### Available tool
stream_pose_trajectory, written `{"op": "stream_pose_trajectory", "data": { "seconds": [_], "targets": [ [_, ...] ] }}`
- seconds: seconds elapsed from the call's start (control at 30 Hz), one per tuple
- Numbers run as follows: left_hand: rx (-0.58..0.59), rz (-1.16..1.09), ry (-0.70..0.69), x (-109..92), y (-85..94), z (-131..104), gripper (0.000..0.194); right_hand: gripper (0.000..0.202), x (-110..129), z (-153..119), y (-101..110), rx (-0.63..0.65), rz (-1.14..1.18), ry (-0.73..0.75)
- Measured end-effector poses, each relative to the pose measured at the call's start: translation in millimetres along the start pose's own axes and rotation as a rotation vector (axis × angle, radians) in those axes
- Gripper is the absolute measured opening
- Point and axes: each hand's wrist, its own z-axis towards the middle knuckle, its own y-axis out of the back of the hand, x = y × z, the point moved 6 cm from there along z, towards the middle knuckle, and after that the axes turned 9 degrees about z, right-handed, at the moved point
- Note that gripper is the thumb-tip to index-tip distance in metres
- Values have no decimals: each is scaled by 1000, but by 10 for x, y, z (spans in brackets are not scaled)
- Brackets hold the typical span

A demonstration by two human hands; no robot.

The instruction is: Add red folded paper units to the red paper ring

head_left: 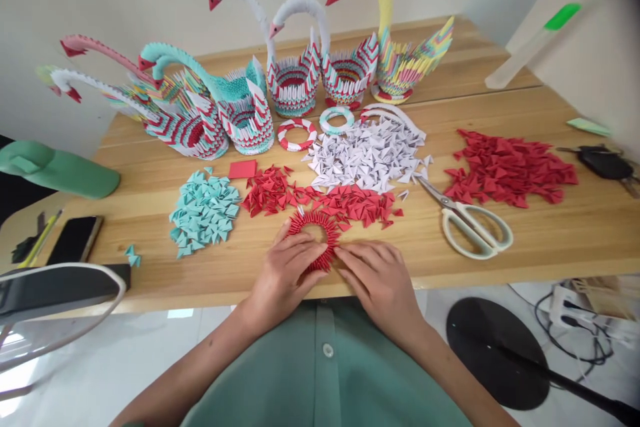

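Observation:
A ring of folded red paper pieces [331,235] lies at the table's front edge, between my two hands. My left hand [286,265] is closed over its left and lower side, fingers reaching across the central hole and thumb along the near rim. At the right rim, the fingertips of my right hand [377,275] pinch the ring's edge; what exactly lies under them is hidden. One small white piece [301,211] shows at the ring's far edge. Loose red folded pieces [357,205] are heaped just beyond it.
Heaps of turquoise pieces [205,213], white pieces [373,153] and more red pieces [513,170] lie around. Scissors [475,227] rest at right. Several paper swans [295,83] stand behind two small rings [297,135]. A green bottle [60,170] and phone [75,240] are left.

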Motion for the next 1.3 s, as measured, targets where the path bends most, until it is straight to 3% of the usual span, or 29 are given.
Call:
{"op": "stream_pose_trajectory", "data": {
  "seconds": [0.4, 0.83, 1.07, 1.3],
  "targets": [
    [-41, -17, 44, -26, -39, 1, 16, 27, 20, -12, -28, 28, -52, 39],
    [-11, -25, -21, 10, -25, 67, 19, 26, 34, 10, -25, 55, -26, 39],
    [12, -47, -17, 28, -3, 63, 22, 23, -156, 144, 228, -77, -82, 2],
    [-30, -73, -2, 8, 101, 32, 23, 17, -231, 411, 211, -79, -198, 6]
  ]
}}
